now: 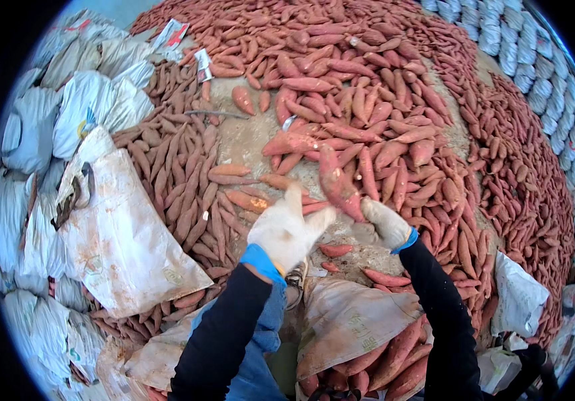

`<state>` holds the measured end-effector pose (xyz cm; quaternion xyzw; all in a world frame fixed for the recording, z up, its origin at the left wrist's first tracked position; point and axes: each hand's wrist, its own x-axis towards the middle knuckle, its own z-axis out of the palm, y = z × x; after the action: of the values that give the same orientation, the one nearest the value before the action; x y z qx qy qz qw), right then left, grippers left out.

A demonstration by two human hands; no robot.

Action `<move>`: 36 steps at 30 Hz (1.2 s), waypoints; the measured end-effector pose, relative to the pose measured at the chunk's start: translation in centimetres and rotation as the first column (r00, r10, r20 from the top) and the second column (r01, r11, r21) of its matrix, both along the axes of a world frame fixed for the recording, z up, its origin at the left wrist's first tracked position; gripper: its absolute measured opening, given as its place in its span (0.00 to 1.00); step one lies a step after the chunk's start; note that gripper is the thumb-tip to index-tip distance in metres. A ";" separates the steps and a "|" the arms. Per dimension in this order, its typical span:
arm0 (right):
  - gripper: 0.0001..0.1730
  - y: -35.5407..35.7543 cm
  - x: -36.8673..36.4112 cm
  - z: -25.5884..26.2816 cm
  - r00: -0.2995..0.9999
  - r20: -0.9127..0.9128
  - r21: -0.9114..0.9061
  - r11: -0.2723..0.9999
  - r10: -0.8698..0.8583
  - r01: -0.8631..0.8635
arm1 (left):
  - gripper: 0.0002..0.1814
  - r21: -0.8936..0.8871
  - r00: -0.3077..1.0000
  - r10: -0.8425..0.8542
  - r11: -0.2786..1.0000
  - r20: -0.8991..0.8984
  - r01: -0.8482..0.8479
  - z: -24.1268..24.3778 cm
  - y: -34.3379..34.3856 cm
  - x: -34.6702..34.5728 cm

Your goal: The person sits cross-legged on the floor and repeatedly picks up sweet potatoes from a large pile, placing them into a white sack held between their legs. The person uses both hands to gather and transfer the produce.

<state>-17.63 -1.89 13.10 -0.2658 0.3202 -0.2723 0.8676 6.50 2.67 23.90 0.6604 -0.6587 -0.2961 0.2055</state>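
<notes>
My right hand (381,224), in a white work glove with a blue cuff, grips the lower end of a large red sweet potato (336,183). This sweet potato is tilted, above a heap of red sweet potatoes (367,110). My left hand (287,230), also gloved, holds nothing and has its thumb and fingers spread. Several orange-brown sweet potatoes (247,200) lie on the floor just beyond it. Between my forearms, close to my body, an open woven sack (357,321) contains large red sweet potatoes (392,358).
To the left, a dirty white woven sack (127,225) lies against a pile of brownish sweet potatoes (177,175). Filled white sacks (82,105) are stacked behind it. More sacks (528,55) line the far right beyond another heap (523,190). My shoe (295,280) shows below my left hand.
</notes>
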 end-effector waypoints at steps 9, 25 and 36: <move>0.44 5.3 4.0 8.0 0.614 -0.680 -0.674 0.671 -0.400 -0.310 | 0.14 0.241 0.269 0.285 0.952 -0.920 -0.188 -1.3 -1.0 -6.2; 0.36 -9.5 -18.4 -23.3 -0.272 -0.904 -0.283 0.938 -0.331 -0.200 | 0.24 0.025 0.677 0.077 0.996 -0.732 -0.086 -1.0 -1.8 -7.4; 0.18 -0.8 -15.9 -5.4 0.830 -0.445 0.022 0.923 -0.335 0.384 | 0.18 0.185 0.462 0.166 0.983 -0.871 -0.005 2.5 -0.8 -6.2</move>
<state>-33.52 -2.73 7.67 -0.2060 0.5636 -0.3467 0.7210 0.35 1.88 26.45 0.4585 -0.3983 -0.6343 0.4784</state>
